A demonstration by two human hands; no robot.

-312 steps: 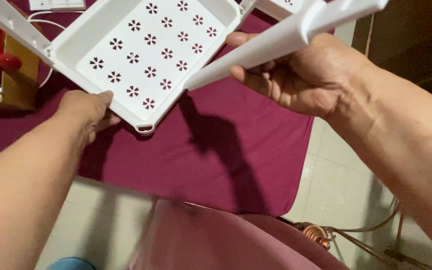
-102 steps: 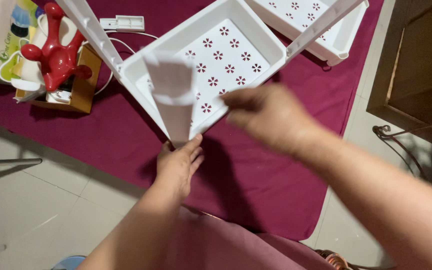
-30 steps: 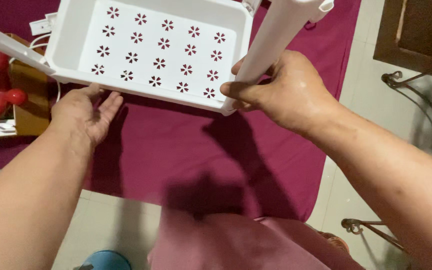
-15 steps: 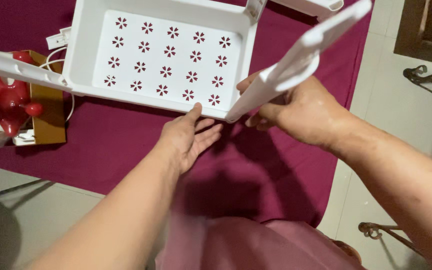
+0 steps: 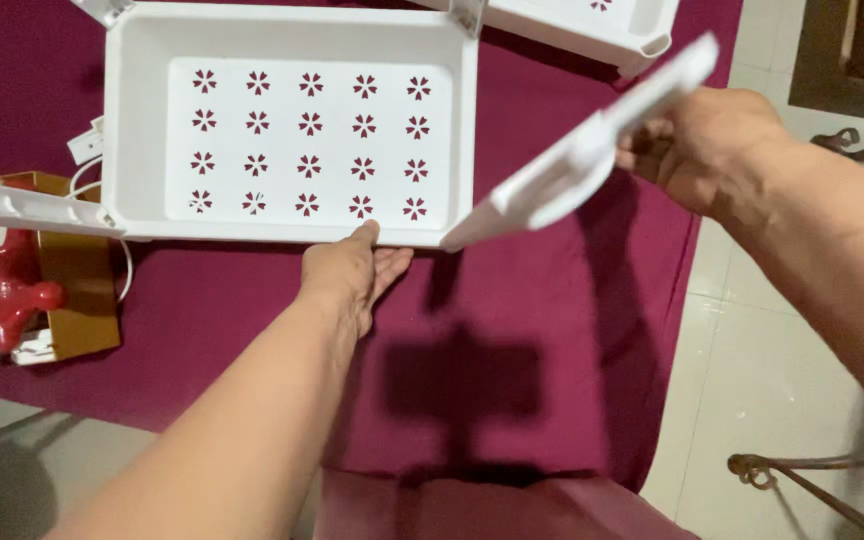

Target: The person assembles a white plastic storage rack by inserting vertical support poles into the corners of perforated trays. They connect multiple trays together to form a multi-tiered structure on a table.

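Right hand [image 5: 712,150] higher up white post [image 5: 572,175].

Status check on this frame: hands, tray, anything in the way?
Left hand flat against white tray near edge. Right hand grips white post, tilted. Second tray beyond.

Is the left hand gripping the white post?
No, the left hand rests against the white tray's near edge, while the right hand grips the post.
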